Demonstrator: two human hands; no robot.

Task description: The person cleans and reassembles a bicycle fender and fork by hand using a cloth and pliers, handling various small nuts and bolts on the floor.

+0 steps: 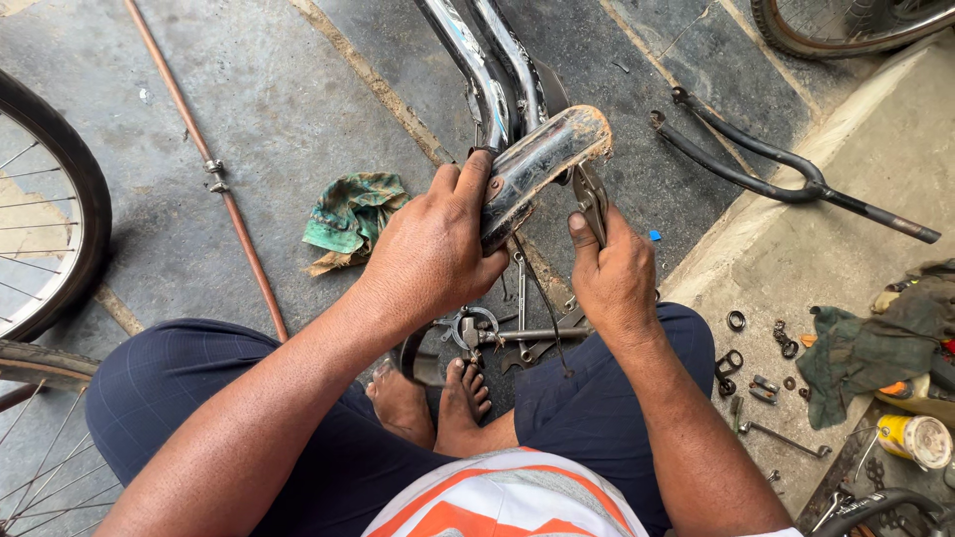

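A curved, rusty black bicycle mudguard (542, 159) is held up in front of me. My left hand (433, 254) grips its near end, thumb on the edge. In my right hand (615, 278) are metal pliers (593, 204), their jaws tucked under the mudguard's far end. Behind it the chromed tubes of a bicycle frame (487, 70) slope away. I sit cross-legged on the ground, bare feet (433, 403) below my hands, with an axle and small metal parts (497, 333) lying by them.
A green rag (350, 214) and a long copper-coloured rod (214, 174) lie on the concrete floor at left. Bicycle wheels (50, 199) stand at far left and top right. A black fork piece (776, 169), nuts, washers (756, 373), a dark cloth (875, 343) and small tins (915, 438) sit on the raised slab at right.
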